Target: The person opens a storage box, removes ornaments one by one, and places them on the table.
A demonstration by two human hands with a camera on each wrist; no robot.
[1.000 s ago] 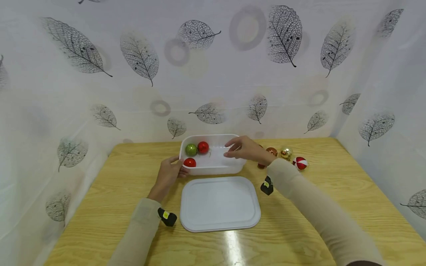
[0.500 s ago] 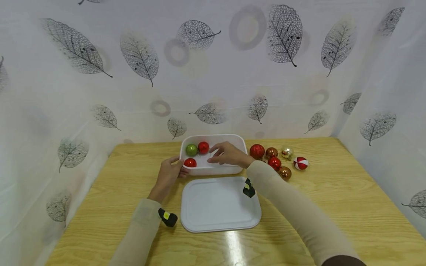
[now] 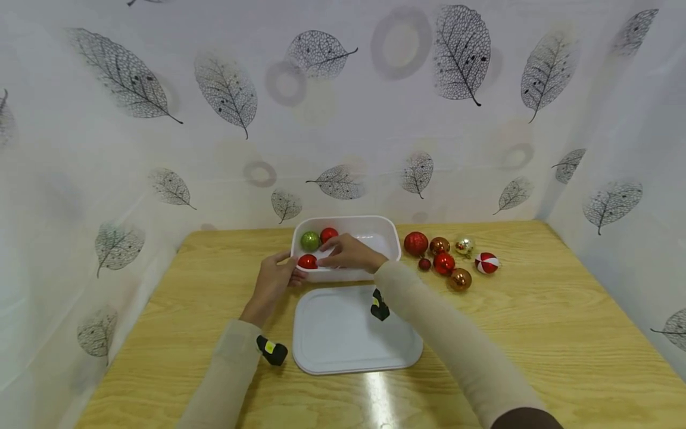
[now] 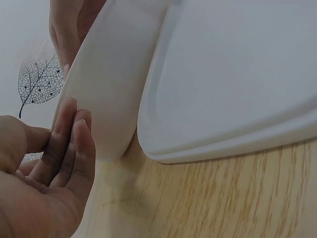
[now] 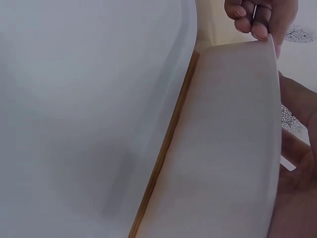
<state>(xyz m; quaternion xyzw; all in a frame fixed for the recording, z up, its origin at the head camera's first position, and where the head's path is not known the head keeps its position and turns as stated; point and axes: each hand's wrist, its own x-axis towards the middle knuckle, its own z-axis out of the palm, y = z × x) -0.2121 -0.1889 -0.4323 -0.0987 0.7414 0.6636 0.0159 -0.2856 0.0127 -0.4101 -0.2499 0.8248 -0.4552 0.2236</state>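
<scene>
A white plastic container (image 3: pixel 375 273) stands at the back middle of the table. Inside its left part sit a glittery green bauble (image 3: pixel 309 241), a red bauble (image 3: pixel 329 234) behind, and a shiny red bauble (image 3: pixel 307 261) at the front corner. My left hand (image 3: pixel 274 281) grips the container's left front corner, fingers against the outer wall, also seen in the left wrist view. Over the front wall my right hand (image 3: pixel 351 253) reaches in, thumb and fingers apart, fingertips right beside the front red bauble. In the right wrist view the container wall hides its fingertips.
A white lid (image 3: pixel 356 330) lies flat in front of the container. Right of the container several loose baubles rest on the wooden table, among them a large red one (image 3: pixel 415 243), a copper one (image 3: pixel 460 279) and a red-and-white one (image 3: pixel 486 263). A leaf-print curtain (image 3: pixel 343 131) hangs behind.
My right hand has moved left across the container, from its right side to the front red bauble, uncovering the loose baubles on the right. My left hand keeps its grip on the corner.
</scene>
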